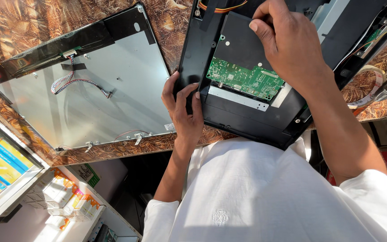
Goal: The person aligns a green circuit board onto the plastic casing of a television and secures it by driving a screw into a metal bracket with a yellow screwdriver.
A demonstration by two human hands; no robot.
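A black monitor back cover (251, 118) lies on the brown patterned counter, its near edge hanging over the counter's front. Inside it sits a green circuit board (242, 78) beside a silver metal strip (238, 98). My left hand (183, 110) grips the cover's left edge, thumb and fingers wrapped over it. My right hand (287, 42) reaches over the top of the board, fingertips pinched together at a dark panel (240, 38) in the cover. What those fingers hold is hidden.
A bare display panel (90, 96) lies face down at left, with a striped ribbon cable (75, 81) and a black strip along its top. Loose wires and a tape roll (372, 85) sit at right. Shelves with small boxes (68, 201) stand below the counter.
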